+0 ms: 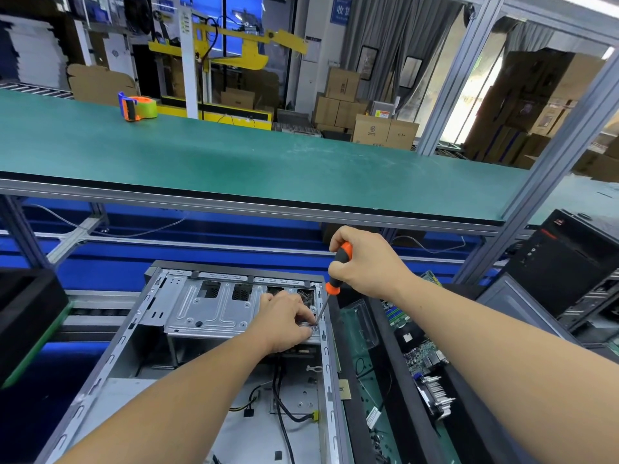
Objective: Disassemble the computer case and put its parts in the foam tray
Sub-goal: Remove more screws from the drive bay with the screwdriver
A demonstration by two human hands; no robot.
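My right hand [363, 262] grips the orange-and-black screwdriver [336, 272], fingers curled round the handle. Its tip sits on a screw [315, 327] at the right edge of the metal drive bracket [214, 309] inside the open computer case [187, 363]. My left hand [284, 321] rests on the bracket with fingertips pinched at that screw.

Risks, as I judge them:
1. The tip could slip off the head because the shaft leans, and it would strike my left fingertips just beside it.
2. The freed screw could drop among the loose cables [281, 406] below if my pinch fails.
3. The bracket could shift once released, since only 1 hand steadies it.

The foam tray [395, 380] lies just right of the case and already holds a circuit board [418, 349].

The case lies on a blue workbench. A green shelf [268, 155] runs above it, carrying a tape dispenser [137, 107]. Cardboard boxes [385, 128] stand stacked behind it. Another black computer [576, 262] stands at far right.
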